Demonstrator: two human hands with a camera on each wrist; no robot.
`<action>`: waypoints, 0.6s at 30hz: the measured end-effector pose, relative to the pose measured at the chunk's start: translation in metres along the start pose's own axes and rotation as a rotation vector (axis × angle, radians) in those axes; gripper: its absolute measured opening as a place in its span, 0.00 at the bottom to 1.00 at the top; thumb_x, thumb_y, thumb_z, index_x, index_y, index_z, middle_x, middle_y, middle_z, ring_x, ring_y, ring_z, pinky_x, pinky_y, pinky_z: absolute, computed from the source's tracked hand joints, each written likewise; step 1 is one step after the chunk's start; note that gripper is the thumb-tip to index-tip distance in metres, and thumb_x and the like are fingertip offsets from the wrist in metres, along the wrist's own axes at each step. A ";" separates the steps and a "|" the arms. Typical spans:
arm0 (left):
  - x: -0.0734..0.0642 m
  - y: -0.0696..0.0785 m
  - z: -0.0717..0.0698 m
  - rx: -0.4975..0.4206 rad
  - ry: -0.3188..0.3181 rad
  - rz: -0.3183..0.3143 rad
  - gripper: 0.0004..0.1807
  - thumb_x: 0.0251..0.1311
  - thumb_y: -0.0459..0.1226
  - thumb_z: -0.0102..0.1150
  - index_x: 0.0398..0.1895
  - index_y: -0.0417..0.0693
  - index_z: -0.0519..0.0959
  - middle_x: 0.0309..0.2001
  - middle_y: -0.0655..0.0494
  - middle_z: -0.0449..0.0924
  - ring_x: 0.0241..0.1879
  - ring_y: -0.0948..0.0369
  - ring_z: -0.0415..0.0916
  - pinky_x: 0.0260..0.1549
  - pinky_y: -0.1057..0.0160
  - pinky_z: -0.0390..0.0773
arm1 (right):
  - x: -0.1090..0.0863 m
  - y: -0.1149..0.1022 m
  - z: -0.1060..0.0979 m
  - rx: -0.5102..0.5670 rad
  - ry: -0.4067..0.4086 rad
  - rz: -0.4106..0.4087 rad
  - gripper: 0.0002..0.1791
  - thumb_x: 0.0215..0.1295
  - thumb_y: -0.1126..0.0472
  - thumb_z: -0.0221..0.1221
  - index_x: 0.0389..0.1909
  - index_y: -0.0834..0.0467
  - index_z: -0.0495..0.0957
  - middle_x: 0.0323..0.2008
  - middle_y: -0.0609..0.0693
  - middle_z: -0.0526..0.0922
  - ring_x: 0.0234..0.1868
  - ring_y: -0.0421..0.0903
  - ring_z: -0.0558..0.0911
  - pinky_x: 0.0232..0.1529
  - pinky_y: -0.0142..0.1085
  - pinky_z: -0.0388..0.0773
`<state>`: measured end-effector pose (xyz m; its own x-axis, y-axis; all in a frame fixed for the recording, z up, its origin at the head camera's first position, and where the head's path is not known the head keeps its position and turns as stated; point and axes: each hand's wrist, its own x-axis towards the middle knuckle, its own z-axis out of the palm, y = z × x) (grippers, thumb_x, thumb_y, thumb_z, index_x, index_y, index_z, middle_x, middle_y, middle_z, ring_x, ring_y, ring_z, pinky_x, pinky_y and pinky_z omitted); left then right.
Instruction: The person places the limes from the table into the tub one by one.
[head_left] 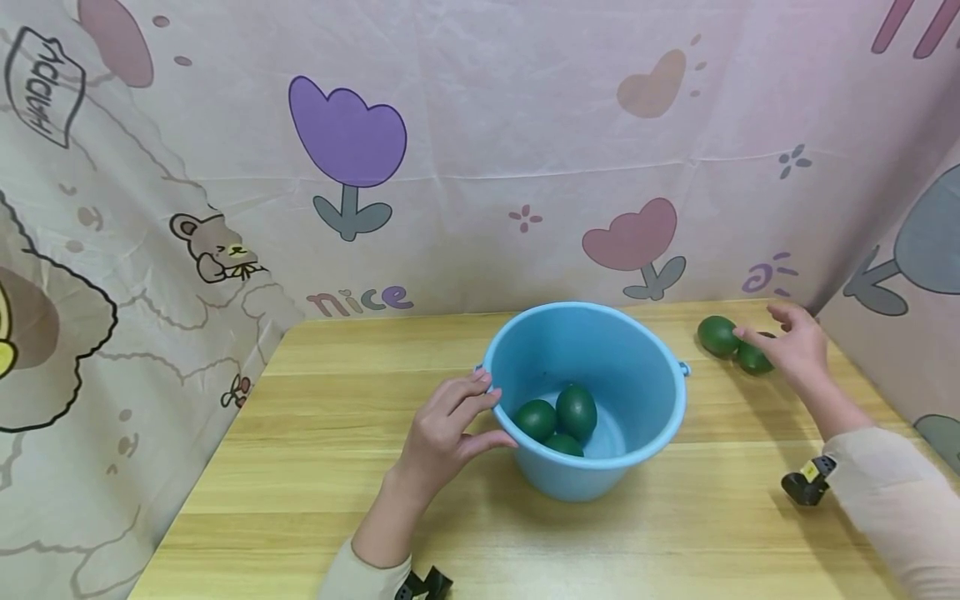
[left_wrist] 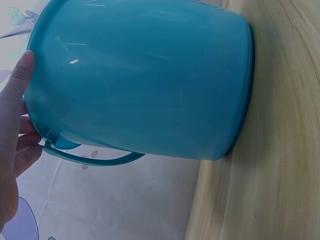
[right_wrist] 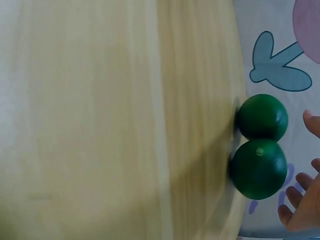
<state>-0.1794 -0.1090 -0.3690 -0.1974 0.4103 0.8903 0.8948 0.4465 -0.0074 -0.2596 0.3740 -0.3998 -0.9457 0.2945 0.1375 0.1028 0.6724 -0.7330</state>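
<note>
My left hand (head_left: pixel 442 425) grips the left rim of a light blue bucket (head_left: pixel 577 479), thumb on the outer wall and fingers at the rim. The bucket stands upright on the table. Inside it lie three smooth, dark green, egg-shaped fruits (head_left: pixel 576 411) that look like avocados. Two more of these, one farther left (head_left: pixel 717 336) and one nearer my hand (head_left: pixel 753 357), sit side by side at the back right. Over them is my right hand (head_left: pixel 801 346), thumb and fingers spread apart. The right wrist view shows a gap between the fingers (right_wrist: pixel 296 196) and both fruits.
The bucket's curved handle (left_wrist: pixel 100 161) hangs down on its far side in the left wrist view. Wood-grained table (head_left: pixel 300 467) extends left and in front of the bucket. A printed cloth (head_left: pixel 465 167) rises along the table's back and sides.
</note>
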 end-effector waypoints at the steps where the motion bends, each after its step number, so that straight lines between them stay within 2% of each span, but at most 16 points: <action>1: 0.000 0.000 0.000 0.000 0.000 0.000 0.30 0.53 0.56 0.57 0.38 0.35 0.83 0.38 0.44 0.83 0.43 0.51 0.82 0.46 0.58 0.82 | 0.000 0.001 0.001 -0.011 -0.002 -0.001 0.46 0.63 0.45 0.59 0.69 0.70 0.51 0.68 0.72 0.55 0.65 0.73 0.56 0.62 0.65 0.60; 9: -0.001 0.000 0.000 0.005 -0.003 -0.001 0.30 0.53 0.56 0.57 0.37 0.35 0.83 0.38 0.44 0.83 0.43 0.50 0.82 0.45 0.57 0.82 | -0.001 0.010 0.003 -0.033 -0.074 0.019 0.51 0.62 0.43 0.59 0.70 0.70 0.46 0.69 0.73 0.50 0.66 0.75 0.51 0.62 0.68 0.57; 18: 0.000 0.001 0.000 0.002 0.001 0.000 0.30 0.53 0.56 0.58 0.37 0.35 0.83 0.38 0.44 0.82 0.43 0.50 0.82 0.46 0.57 0.82 | 0.001 0.020 0.005 -0.078 -0.103 0.022 0.52 0.59 0.44 0.63 0.70 0.71 0.47 0.66 0.76 0.53 0.61 0.75 0.58 0.59 0.67 0.62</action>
<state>-0.1787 -0.1089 -0.3694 -0.1967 0.4097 0.8907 0.8939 0.4481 -0.0087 -0.2598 0.3843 -0.4171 -0.9694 0.2405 0.0499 0.1432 0.7184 -0.6808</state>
